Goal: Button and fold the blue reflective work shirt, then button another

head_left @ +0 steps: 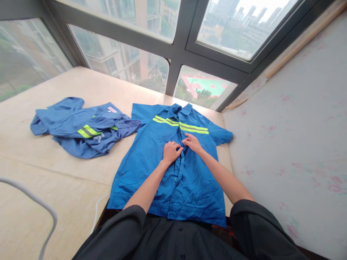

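A blue short-sleeved work shirt lies spread front up, its collar toward the window and its hem toward me. A yellow-green and grey reflective band crosses its chest. At the middle of the front placket, my left hand is closed on the shirt's edge, thumb and fingers pinched together. Close beside it, my right hand pinches the other side of the placket. Below the hands, buttons show along the opening. What exactly lies between the fingertips is too small to make out.
A second blue garment with reflective strips lies crumpled on the pale tabletop at left. A white cable curves across the lower left. Windows stand behind, and a floral-papered wall bounds the right side.
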`<action>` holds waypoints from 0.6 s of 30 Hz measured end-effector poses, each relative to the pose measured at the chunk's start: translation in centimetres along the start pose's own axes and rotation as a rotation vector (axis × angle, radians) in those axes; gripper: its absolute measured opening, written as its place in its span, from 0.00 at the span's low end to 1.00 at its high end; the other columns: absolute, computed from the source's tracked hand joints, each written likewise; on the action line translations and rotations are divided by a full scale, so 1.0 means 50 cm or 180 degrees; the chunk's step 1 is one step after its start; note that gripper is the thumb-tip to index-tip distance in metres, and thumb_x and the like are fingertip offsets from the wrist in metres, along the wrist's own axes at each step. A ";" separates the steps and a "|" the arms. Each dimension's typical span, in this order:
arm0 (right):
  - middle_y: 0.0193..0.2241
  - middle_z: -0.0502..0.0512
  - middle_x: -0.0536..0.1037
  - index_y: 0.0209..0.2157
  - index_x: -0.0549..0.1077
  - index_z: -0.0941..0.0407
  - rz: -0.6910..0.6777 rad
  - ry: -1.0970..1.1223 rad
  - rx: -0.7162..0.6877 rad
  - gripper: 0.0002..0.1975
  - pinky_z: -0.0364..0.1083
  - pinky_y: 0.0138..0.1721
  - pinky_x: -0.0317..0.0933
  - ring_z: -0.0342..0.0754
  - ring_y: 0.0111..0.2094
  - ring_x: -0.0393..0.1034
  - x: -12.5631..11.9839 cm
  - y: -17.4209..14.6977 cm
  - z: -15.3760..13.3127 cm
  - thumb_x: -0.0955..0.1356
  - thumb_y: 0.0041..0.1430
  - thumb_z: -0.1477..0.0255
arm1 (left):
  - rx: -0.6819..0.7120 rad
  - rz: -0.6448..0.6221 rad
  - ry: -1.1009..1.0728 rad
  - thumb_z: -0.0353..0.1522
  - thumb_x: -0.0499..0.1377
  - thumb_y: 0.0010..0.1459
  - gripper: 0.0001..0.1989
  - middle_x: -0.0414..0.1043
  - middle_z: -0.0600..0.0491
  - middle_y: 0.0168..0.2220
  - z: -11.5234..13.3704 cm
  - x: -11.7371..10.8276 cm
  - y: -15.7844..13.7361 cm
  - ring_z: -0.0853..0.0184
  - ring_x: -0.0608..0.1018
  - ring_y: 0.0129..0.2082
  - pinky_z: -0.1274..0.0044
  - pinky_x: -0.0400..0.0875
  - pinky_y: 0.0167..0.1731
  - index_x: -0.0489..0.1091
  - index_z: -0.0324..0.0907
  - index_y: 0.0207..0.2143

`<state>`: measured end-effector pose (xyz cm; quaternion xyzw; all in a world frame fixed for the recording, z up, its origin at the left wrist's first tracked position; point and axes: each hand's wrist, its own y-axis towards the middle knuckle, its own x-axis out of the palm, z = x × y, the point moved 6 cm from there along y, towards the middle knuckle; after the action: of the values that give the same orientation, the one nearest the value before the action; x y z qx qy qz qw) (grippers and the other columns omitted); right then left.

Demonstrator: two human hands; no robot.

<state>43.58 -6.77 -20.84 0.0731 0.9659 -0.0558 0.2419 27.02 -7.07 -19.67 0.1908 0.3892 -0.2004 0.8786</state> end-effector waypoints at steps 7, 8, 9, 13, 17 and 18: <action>0.25 0.47 0.74 0.56 0.67 0.59 0.0137 0.0080 0.0039 0.29 0.45 0.30 0.67 0.44 0.24 0.70 -0.027 -0.017 -0.003 0.67 0.52 0.68 | -0.0055 0.0033 0.0058 0.38 0.57 0.64 0.13 0.75 0.47 0.35 0.001 -0.002 0.000 0.60 0.73 0.40 0.69 0.63 0.41 0.76 0.43 0.30; 0.24 0.46 0.73 0.56 0.67 0.59 0.0162 0.0042 0.0031 0.29 0.45 0.30 0.66 0.44 0.23 0.69 -0.030 -0.019 -0.003 0.67 0.51 0.69 | -0.0057 0.0047 0.0049 0.39 0.57 0.64 0.13 0.75 0.48 0.35 0.001 -0.002 0.000 0.60 0.73 0.40 0.69 0.63 0.42 0.76 0.43 0.31; 0.24 0.44 0.71 0.57 0.67 0.59 0.0181 0.0012 0.0024 0.30 0.44 0.30 0.65 0.44 0.22 0.68 -0.033 -0.021 -0.004 0.66 0.50 0.70 | -0.0044 0.0056 0.0036 0.40 0.57 0.64 0.13 0.75 0.48 0.36 0.002 -0.002 0.000 0.60 0.73 0.41 0.69 0.63 0.42 0.76 0.43 0.33; 0.23 0.43 0.69 0.60 0.65 0.59 0.0244 -0.0409 -0.0096 0.33 0.44 0.32 0.64 0.44 0.23 0.65 -0.037 -0.026 -0.012 0.64 0.50 0.74 | 0.0058 0.0030 0.0047 0.44 0.60 0.61 0.13 0.76 0.48 0.39 0.003 -0.001 0.000 0.59 0.72 0.42 0.68 0.62 0.42 0.79 0.47 0.39; 0.29 0.49 0.72 0.65 0.61 0.57 0.0163 -0.1572 -0.0464 0.35 0.45 0.37 0.64 0.46 0.28 0.66 -0.024 -0.034 -0.038 0.63 0.53 0.79 | 0.0049 -0.0039 0.0088 0.39 0.60 0.61 0.09 0.76 0.49 0.38 0.002 0.003 0.000 0.59 0.72 0.42 0.68 0.62 0.42 0.79 0.48 0.37; 0.32 0.51 0.73 0.65 0.61 0.57 0.0133 -0.1888 -0.0561 0.35 0.45 0.38 0.64 0.46 0.30 0.66 -0.019 -0.036 -0.045 0.62 0.53 0.80 | 0.0023 -0.0031 0.0093 0.37 0.59 0.61 0.08 0.76 0.49 0.37 0.001 0.003 0.000 0.59 0.72 0.42 0.68 0.63 0.42 0.79 0.47 0.35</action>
<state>43.08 -8.34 -18.28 0.0522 0.8526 0.0144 0.5197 27.13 -7.13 -19.74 0.1950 0.4022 -0.2033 0.8711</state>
